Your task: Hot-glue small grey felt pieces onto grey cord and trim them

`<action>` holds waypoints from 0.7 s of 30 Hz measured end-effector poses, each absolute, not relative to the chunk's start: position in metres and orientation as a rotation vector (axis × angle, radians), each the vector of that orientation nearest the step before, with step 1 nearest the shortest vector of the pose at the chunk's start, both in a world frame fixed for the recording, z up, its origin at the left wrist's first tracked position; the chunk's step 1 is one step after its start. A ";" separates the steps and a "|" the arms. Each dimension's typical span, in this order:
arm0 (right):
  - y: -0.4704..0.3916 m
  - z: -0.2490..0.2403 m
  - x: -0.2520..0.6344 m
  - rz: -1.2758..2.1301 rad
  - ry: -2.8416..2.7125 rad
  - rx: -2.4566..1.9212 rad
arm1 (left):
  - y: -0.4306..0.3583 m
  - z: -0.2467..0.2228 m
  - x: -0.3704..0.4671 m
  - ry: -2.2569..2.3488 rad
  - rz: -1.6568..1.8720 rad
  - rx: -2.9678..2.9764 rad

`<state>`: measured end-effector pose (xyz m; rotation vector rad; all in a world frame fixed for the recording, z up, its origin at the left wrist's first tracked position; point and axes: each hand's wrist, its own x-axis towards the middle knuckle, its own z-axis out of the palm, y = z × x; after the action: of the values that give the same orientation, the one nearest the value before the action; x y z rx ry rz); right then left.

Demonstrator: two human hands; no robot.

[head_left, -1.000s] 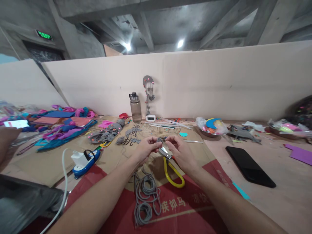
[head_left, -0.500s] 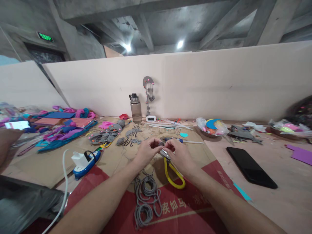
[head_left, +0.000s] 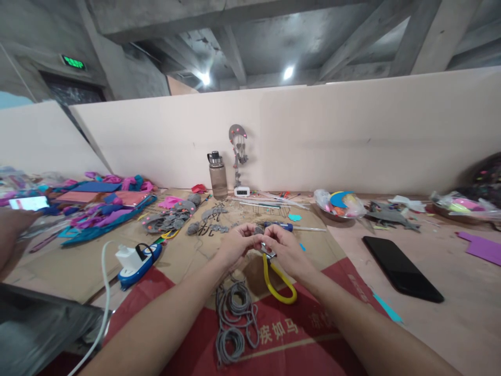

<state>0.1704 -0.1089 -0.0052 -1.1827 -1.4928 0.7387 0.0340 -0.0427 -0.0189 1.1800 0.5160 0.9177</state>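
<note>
My left hand (head_left: pixel 239 244) and my right hand (head_left: pixel 285 248) meet above the cardboard, fingertips pinched together. Between them shows a small dark grey piece (head_left: pixel 259 230), mostly covered by fingers, perhaps felt. Just below my right fingers are yellow-handled scissors (head_left: pixel 289 298), their metal part half hidden by that hand. Coils of grey cord (head_left: pixel 230 345) lie nearer me, between my forearms. Beyond my right hand is a screwdriver (head_left: pixel 287 227) with a blue handle and a pale shaft. A small grey ball (head_left: pixel 193 228) and grey scraps (head_left: pixel 221 228) lie to the left of my left hand.
A blue-and-white power strip (head_left: pixel 136 269) sits left, a black phone (head_left: pixel 401 269) right. Behind stand a water bottle (head_left: pixel 218 177) and a white clock (head_left: pixel 241 191), below a hanging grey moon ornament (head_left: pixel 238 133). Another person's hand (head_left: pixel 15 230) is at far left.
My fingertips have drawn slightly closer together around the grey piece. A bit of blue now shows beyond my right hand. The scissors and cord stay where they were.
</note>
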 end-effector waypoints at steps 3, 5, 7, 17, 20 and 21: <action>-0.111 -0.004 0.169 0.863 -1.493 -1.086 | -0.039 -0.016 0.031 0.521 0.886 1.070; -0.111 -0.003 0.168 0.934 -1.482 -1.036 | -0.036 -0.012 0.027 0.534 0.909 1.025; -0.111 -0.003 0.166 0.967 -1.443 -1.013 | -0.035 -0.008 0.025 0.536 0.932 1.017; -0.110 -0.006 0.167 0.610 -1.478 -1.134 | -0.042 -0.010 0.029 0.550 0.958 1.246; -0.112 -0.006 0.168 0.528 -1.521 -1.199 | -0.043 -0.009 0.029 0.604 0.986 1.388; -0.113 -0.006 0.168 0.503 -1.533 -1.217 | -0.044 -0.008 0.029 0.629 0.992 1.429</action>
<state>0.1679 -0.1129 -0.0058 -1.2168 -1.5325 0.5026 0.0290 -0.0441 -0.0082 1.4294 0.6293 0.9920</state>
